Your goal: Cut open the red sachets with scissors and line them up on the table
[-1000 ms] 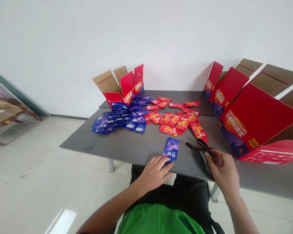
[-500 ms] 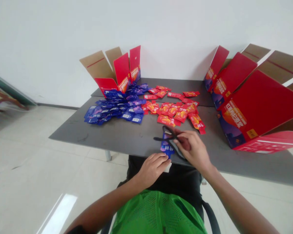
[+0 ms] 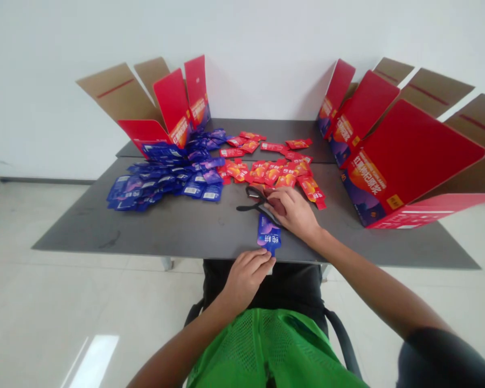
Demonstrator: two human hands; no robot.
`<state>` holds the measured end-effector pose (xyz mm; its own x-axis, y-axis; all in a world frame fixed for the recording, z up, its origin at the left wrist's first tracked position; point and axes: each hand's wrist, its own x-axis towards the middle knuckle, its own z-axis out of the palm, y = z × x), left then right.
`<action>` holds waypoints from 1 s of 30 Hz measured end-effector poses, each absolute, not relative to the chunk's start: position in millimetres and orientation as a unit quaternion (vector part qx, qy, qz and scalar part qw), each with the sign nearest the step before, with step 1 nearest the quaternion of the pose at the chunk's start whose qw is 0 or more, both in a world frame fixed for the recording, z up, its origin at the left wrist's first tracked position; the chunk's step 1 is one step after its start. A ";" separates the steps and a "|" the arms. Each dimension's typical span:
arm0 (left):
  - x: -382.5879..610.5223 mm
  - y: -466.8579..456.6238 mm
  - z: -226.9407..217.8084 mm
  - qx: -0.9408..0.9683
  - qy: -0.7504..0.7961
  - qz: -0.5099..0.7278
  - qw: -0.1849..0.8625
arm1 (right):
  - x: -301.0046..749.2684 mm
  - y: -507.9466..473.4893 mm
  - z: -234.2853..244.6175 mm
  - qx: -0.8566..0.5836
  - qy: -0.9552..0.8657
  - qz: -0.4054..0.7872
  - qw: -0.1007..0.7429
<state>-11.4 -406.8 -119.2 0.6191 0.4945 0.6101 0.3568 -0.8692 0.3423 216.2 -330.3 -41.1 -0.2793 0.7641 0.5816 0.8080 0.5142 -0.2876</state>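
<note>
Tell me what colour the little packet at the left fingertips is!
The packet is blue, with purple and white print; the head view shows it.

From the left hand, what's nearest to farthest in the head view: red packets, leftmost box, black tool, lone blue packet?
1. Lone blue packet: at the left hand.
2. Black tool: beyond it, in the right hand.
3. Red packets: mid-table.
4. Leftmost box: back left.

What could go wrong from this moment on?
The blue sachet lies near the table's edge, under the left hand's fingertips; it might slip off. The dark looped object in the right hand overlaps its far end and might drag it. The blue pile borders red sachets; colours might mix.
</note>
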 end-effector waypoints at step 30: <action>-9.0 -404.8 -113.5 0.871 0.244 0.406 0.132 | 214.2 -316.8 -45.3 -0.470 -0.814 -0.033 0.339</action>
<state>-9.0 -404.8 -113.5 0.5516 0.5318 0.6426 0.3181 -0.8463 0.4273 214.2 -316.8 -45.3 -0.3288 0.7427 0.5833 0.7871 0.5568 -0.2653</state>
